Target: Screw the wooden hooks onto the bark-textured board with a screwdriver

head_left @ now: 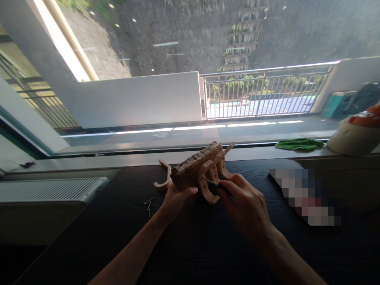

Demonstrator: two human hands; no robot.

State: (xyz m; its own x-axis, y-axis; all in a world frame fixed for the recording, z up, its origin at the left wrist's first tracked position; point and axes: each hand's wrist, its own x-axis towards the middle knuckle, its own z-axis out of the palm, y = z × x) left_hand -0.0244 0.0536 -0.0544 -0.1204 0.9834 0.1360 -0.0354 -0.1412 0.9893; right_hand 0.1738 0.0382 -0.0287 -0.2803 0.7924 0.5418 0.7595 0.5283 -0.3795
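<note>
The rough brown wooden block [194, 163] is over the black wood-grain counter [97, 237]. Left of the block is a pale curved wooden hook [169, 171]; nearer and left, thin grey metal fasteners [150, 204]. Along its right side are pale wooden hooks [204, 189]. Behind the block runs the white windowsill [255, 152], bearing, to the block's right, a green cloth [299, 144], then a rounded cream pot [353, 136].

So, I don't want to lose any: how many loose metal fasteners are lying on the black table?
3: one slanted fastener at the far end, a middle fastener and a near fastener, all left of the left hand. Others may be hidden.
</note>
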